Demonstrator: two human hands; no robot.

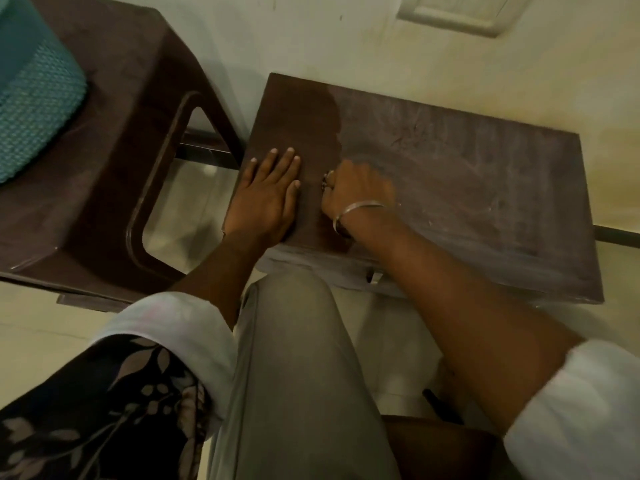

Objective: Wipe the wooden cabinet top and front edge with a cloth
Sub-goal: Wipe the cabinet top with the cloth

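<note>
The wooden cabinet top sits against the wall at 12 o'clock, just beyond the person's knee, close enough for both arms to reach across it. A brown plastic stool stands at its 9 o'clock side.

The left hand lies flat on the surface near the 8 o'clock corner, its fingers straight and close together. It is likely there to brace the body and steady the cabinet. The right hand, just beside it toward 3 o'clock, is motion-blurred with its knuckles raised, which suggests a scrubbing stroke. I cannot tell whether its fingers are clamped on a cloth, as none shows plainly. A metal bangle circles that wrist.

The top reads in two tones. A darker, cleaner band runs along the 9 o'clock side, and everything toward 3 o'clock is grey with dust and streaks. The front edge at 6 o'clock looks dusty too, so most of the wiping seems undone.
</note>
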